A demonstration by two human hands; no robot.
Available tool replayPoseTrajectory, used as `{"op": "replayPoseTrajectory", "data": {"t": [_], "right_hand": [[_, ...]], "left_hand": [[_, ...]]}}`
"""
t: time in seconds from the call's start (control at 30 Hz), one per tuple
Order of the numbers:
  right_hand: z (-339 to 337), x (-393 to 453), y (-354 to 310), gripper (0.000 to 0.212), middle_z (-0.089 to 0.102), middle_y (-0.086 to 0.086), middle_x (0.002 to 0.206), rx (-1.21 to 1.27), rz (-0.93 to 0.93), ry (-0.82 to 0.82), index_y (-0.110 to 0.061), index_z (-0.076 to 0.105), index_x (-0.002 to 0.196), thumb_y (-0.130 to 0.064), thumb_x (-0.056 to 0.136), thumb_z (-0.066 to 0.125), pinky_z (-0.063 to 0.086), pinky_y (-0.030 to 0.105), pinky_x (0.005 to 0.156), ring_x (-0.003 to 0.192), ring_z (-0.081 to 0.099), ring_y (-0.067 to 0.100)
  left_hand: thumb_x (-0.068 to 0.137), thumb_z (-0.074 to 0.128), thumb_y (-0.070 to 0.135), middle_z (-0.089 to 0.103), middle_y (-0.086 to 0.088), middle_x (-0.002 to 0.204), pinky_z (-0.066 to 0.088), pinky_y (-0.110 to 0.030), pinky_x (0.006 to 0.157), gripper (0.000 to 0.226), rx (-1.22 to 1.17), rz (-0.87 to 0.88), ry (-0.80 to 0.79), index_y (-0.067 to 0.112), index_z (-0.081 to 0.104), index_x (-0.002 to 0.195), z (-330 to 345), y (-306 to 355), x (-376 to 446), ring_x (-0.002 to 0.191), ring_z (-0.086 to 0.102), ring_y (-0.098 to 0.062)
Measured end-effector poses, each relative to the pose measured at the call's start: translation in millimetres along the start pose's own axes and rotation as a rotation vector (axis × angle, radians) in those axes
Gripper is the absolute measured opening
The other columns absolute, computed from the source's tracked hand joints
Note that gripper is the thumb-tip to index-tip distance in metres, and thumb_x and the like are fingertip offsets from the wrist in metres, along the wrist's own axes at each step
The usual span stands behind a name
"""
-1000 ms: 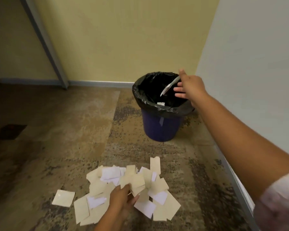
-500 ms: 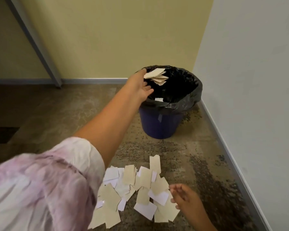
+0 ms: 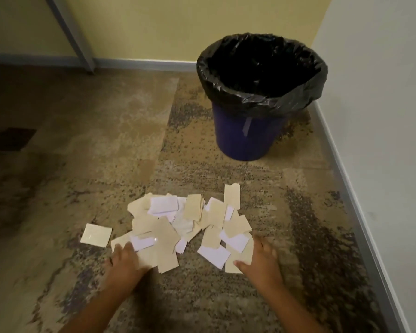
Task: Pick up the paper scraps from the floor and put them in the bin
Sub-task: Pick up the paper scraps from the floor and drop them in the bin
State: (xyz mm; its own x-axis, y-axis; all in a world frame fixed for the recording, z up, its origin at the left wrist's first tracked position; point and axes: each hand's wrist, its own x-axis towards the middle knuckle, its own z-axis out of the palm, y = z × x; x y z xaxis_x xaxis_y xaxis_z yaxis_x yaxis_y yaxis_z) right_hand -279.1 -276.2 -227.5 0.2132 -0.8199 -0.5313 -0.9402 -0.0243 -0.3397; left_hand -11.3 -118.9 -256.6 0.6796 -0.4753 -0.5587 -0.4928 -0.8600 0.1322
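A pile of several beige and white paper scraps (image 3: 190,224) lies on the mottled carpet. One beige scrap (image 3: 96,235) lies apart to the pile's left. My left hand (image 3: 125,263) rests on the pile's near left edge, its fingers blurred. My right hand (image 3: 259,258) rests at the pile's near right edge, thumb touching a beige scrap. Neither hand plainly grips paper. The blue bin (image 3: 247,138) with a black liner (image 3: 262,102) stands in the corner beyond the pile; its inside is dark.
A white wall with a grey skirting (image 3: 360,212) runs along the right. A yellow wall closes the far side, and a grey slanted post (image 3: 70,32) meets the floor at the far left. Bare carpet (image 3: 58,164) stretches left of the pile.
My left hand dropped scraps over the bin and came back down to the pile's left edge. My right hand moved onto the pile's right edge. The view tilted down.
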Motion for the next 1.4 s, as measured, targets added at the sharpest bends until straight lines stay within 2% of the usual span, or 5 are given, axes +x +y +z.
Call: {"op": "replayPoseTrajectory", "data": {"t": [0.13, 0.4, 0.93, 1.1, 1.4], "right_hand": [[21.5, -11.7, -13.7, 0.094, 0.018, 0.002, 0.153, -0.095, -0.045, 0.057, -0.023, 0.01, 0.148, -0.05, 0.078, 0.066, 0.028, 0.036, 0.111, 0.139, 0.018, 0.026], [20.0, -12.6, -21.2, 0.087, 0.022, 0.007, 0.152, -0.303, -0.139, 0.017, -0.018, 0.0, 0.15, -0.031, 0.088, 0.06, 0.041, 0.032, 0.103, 0.136, 0.026, 0.027], [29.1, -14.2, -33.5, 0.096, -0.002, 0.026, 0.155, -0.544, -0.166, -0.185, -0.016, -0.014, 0.148, -0.039, 0.087, 0.056, 0.033, 0.041, 0.109, 0.144, 0.009, 0.04], [34.1, -6.9, -40.7, 0.103, 0.021, 0.027, 0.151, -0.601, -0.193, -0.168, -0.005, -0.017, 0.146, -0.037, 0.085, 0.059, 0.017, 0.047, 0.116, 0.143, 0.01, 0.042], [34.7, -10.5, -40.6, 0.101, 0.0, 0.032, 0.152, -0.515, -0.149, -0.174, -0.016, -0.015, 0.148, -0.038, 0.086, 0.061, 0.022, 0.043, 0.115, 0.143, 0.008, 0.043]], "left_hand": [[0.088, 0.046, 0.057, -0.001, -0.005, 0.159, 0.02, -0.052, 0.115, 0.084, 0.038, 0.012, 0.032, 0.023, 0.001, 0.15, 18.7, -9.1, -22.2, 0.146, 0.0, -0.034], [0.096, 0.041, 0.038, 0.036, -0.013, 0.144, 0.035, -0.036, 0.106, 0.06, 0.279, 0.158, 0.226, 0.008, 0.023, 0.144, -3.7, 6.0, -25.3, 0.13, 0.038, -0.03], [0.095, 0.031, 0.005, 0.031, -0.026, 0.149, 0.051, -0.042, 0.091, 0.051, 0.545, 0.172, 0.153, 0.004, 0.02, 0.145, 7.1, -5.4, -16.2, 0.122, 0.051, -0.043], [0.073, 0.049, -0.006, 0.063, -0.043, 0.092, 0.048, -0.046, 0.03, 0.038, 0.418, 0.261, 0.109, -0.007, 0.061, 0.11, 14.9, -17.0, -6.1, 0.057, 0.063, -0.055], [0.081, 0.022, -0.002, 0.062, -0.046, 0.09, 0.048, -0.046, 0.033, 0.052, 0.463, 0.362, 0.232, -0.011, 0.065, 0.108, 27.1, -18.1, -8.3, 0.056, 0.061, -0.057]]}}
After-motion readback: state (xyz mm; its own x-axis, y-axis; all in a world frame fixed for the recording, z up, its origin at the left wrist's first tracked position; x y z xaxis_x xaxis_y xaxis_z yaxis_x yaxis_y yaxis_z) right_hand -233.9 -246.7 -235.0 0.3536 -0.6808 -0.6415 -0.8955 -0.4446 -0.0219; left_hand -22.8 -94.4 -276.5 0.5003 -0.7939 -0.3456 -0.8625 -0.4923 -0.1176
